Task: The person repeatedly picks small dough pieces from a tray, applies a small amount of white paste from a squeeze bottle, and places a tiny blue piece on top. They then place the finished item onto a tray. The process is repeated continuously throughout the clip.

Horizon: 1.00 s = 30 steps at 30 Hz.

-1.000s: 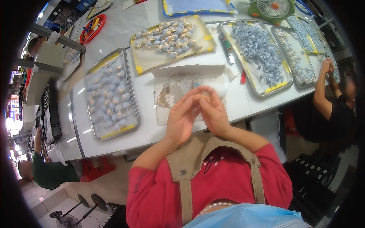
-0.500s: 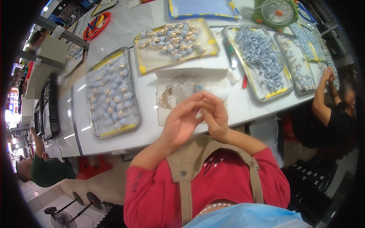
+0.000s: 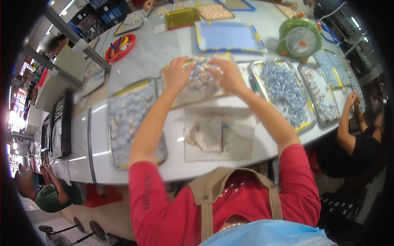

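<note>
— What's different from a second ago?

— Both hands have left the spot near the chest, where they were pressed together over the cloth (image 3: pixel 217 139). Now the arms are stretched out, and the left hand (image 3: pixel 177 74) and right hand (image 3: pixel 228 74) rest on the middle tray (image 3: pixel 193 96), the one just beyond the cloth.

— What's on that tray?

— A heap of small pale pieces (image 3: pixel 203 76), whitish and bluish, too blurred to tell what they are. The heap lies between the two hands, both touching it.

— And the fingers?

— Left fingers are spread and curled down over the near-left edge of the heap. Right fingers are bent over its right side, fairly close together. Whether either hand actually pinches a piece, I cannot tell; the motion blur hides it.

— So what does the move amount to?

— My reading: the close work over the cloth is paused, and the hands are now at the heap, either gathering pieces or setting some down. The cloth itself lies bare.

— Anything else around the middle tray?

— Left of it, a tray of similar pieces (image 3: pixel 133 121); right of it, a tray of blue ones (image 3: pixel 283 92). Behind it, a blue-lined tray (image 3: pixel 227 37) and a green fan (image 3: pixel 298 37). Far right, another person's hands (image 3: pixel 353 98) work at the table's edge.
</note>
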Motion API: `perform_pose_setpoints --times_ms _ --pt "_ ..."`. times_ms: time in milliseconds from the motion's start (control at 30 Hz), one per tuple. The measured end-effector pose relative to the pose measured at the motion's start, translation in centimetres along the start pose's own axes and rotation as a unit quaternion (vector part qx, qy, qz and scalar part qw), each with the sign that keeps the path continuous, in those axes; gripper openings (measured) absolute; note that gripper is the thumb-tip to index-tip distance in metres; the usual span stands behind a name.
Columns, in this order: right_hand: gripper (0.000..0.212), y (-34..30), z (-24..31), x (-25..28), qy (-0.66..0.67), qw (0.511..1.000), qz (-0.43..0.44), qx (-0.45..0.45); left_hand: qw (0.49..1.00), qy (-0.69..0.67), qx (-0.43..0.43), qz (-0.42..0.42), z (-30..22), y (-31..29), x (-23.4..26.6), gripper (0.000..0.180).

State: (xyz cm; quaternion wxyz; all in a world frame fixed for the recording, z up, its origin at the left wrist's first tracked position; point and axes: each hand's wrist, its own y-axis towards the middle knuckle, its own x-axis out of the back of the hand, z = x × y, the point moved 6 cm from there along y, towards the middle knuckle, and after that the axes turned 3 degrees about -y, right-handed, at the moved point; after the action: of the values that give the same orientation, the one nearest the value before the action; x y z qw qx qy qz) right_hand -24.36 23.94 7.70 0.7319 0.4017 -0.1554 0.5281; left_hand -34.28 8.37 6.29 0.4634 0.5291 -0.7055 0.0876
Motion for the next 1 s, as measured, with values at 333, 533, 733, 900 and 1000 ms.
perform_pose_setpoints --times_ms 333,533,733,900,1000 --pt "0.055 5.7 -5.2 -7.5 -0.142 0.979 0.129 -0.071 0.983 0.059 -0.077 0.153 5.3 1.0 -2.4 0.039" --pt "0.034 3.3 0.4 -9.6 -0.125 0.973 0.131 0.141 0.973 -0.112 -0.006 0.2 5.3 -1.5 1.5 0.03" --pt "0.02 2.2 2.7 -11.1 -0.065 0.961 0.207 0.169 0.981 0.033 0.091 0.166 3.4 2.1 2.5 0.03" --pt "0.014 1.6 3.0 -9.1 -0.015 0.958 0.13 0.254 0.989 0.094 -0.087 0.069 1.6 5.6 -3.0 0.04" --pt "0.012 1.3 3.8 -6.2 0.009 0.969 0.141 0.204 0.976 0.119 -0.011 0.182 3.5 5.8 -5.6 0.043"
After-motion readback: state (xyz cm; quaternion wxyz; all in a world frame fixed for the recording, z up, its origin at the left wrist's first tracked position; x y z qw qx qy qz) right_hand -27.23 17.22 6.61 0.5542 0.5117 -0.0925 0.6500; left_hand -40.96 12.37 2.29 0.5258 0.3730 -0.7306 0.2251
